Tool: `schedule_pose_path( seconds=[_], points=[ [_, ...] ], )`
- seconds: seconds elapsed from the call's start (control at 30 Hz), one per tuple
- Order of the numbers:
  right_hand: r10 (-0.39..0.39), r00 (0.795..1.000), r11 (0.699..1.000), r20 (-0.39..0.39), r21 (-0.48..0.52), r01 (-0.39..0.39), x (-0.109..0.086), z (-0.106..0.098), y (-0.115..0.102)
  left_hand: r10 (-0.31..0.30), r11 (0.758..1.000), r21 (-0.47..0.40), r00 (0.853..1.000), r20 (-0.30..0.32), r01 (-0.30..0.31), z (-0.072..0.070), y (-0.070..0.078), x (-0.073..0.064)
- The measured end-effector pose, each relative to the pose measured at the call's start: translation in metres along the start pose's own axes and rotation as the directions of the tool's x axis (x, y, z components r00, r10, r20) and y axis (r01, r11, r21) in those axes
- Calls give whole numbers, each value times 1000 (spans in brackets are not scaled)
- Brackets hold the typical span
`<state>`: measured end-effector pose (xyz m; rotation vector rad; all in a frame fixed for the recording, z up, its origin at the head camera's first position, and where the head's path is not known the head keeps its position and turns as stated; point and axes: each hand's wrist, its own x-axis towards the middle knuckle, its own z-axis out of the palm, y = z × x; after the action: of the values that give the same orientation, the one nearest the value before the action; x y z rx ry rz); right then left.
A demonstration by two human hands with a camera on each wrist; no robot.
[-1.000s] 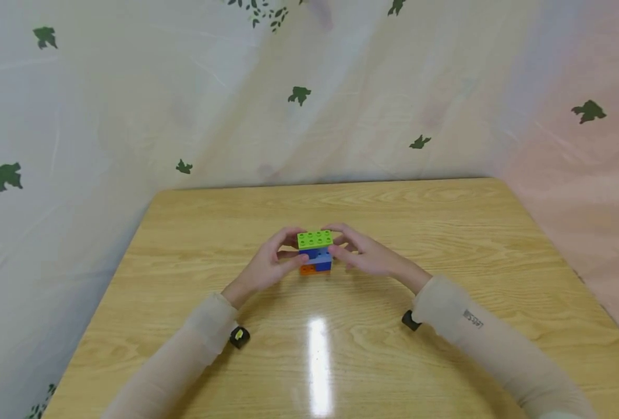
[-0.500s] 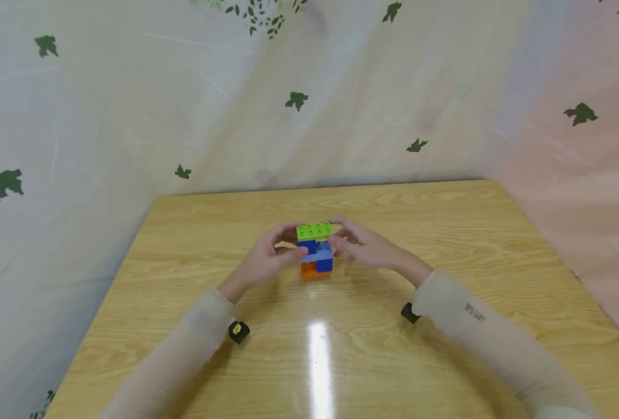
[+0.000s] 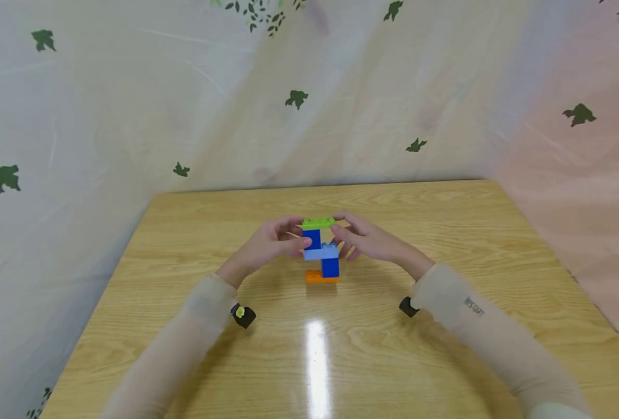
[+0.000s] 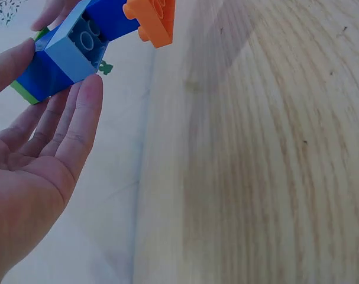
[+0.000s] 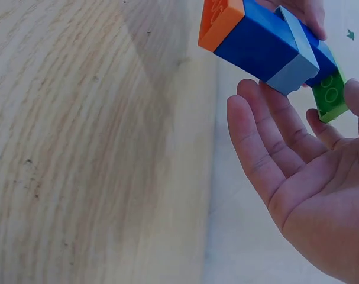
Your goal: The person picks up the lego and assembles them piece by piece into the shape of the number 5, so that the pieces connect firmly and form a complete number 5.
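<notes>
A stack of toy building bricks is held up between both hands over the table. From the top it runs a green brick [image 3: 318, 223], a dark blue brick [image 3: 311, 238], a light blue brick [image 3: 321, 252], another dark blue brick [image 3: 330, 267] and an orange brick [image 3: 314, 276]. The left hand [image 3: 267, 247] grips the upper dark blue brick, thumb in front and fingers behind. At the green brick's right end, the right hand [image 3: 369, 240] pinches with thumb and index finger. Its other fingers extend beside the light blue brick [image 5: 294, 74] in the right wrist view.
The wooden table [image 3: 419, 361] spans the view below the hands, with a bright light reflection [image 3: 317, 366] near the front. A pale cloth backdrop [image 3: 225, 105] with green leaf prints stands behind. Black wrist cameras [image 3: 243, 315] hang below the sleeves.
The stack has tipped so its front face shows in full and the green top is seen nearly edge-on. Both hands have risen slightly in the view, keeping hold of its upper part.
</notes>
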<state>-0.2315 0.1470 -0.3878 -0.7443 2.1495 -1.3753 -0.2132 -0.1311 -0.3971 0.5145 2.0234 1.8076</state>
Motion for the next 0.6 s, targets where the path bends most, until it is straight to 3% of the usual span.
schedule_pose_path(
  seconds=[0.27, 0.6],
  points=[
    [45, 999, 999, -14, 28, -45, 8, 4, 18, -39, 999, -27, 999, -14, 39, 2, -15, 7],
    [99, 995, 994, -17, 43, -99, 14, 7, 35, -117, 993, 2, 992, -42, 117, 3, -30, 14]
  ],
)
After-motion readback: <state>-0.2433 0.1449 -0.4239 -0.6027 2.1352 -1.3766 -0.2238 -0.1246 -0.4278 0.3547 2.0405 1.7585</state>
